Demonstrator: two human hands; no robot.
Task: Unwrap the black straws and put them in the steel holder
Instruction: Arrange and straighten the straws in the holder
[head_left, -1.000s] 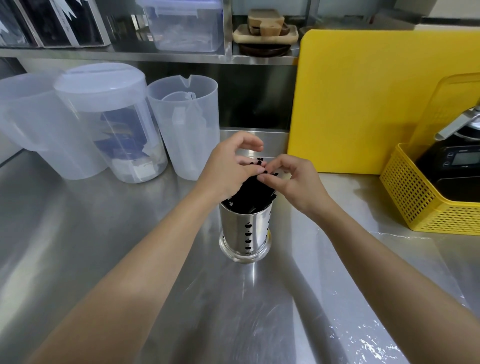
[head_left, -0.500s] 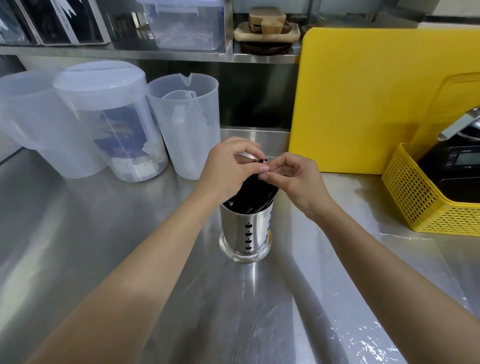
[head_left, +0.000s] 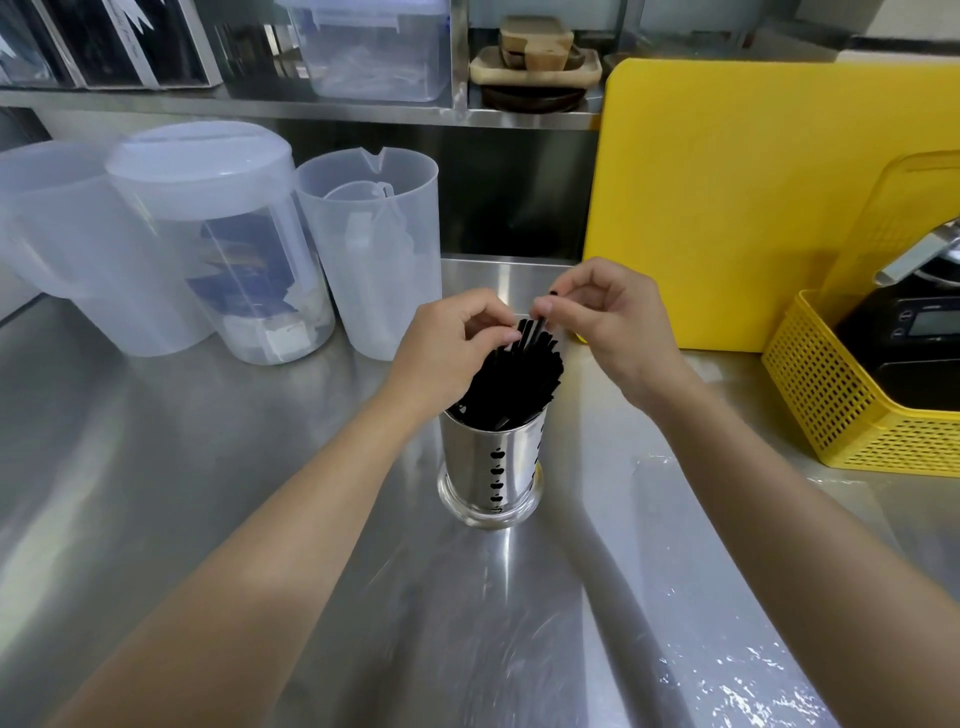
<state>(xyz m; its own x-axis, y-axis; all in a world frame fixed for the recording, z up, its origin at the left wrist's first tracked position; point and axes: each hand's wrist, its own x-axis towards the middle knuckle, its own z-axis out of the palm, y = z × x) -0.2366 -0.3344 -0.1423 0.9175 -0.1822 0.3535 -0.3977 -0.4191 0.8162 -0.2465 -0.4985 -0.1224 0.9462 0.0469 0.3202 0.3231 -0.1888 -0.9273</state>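
Both hands over the steel holder (head_left: 496, 470): left hand (head_left: 449, 353) fingers grip the black straws (head_left: 511, 382), right hand (head_left: 618, 325) pinches one tip

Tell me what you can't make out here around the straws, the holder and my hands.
- Head view: any wrapper on the black straws; clear film cannot be told at the tips.
- What the right hand pinches: its own fingers cover it.
- Lower straw ends, hidden inside the steel holder.
- Left hand fingertips, curled behind the straws.
- Screen on the black machine: too small to read.
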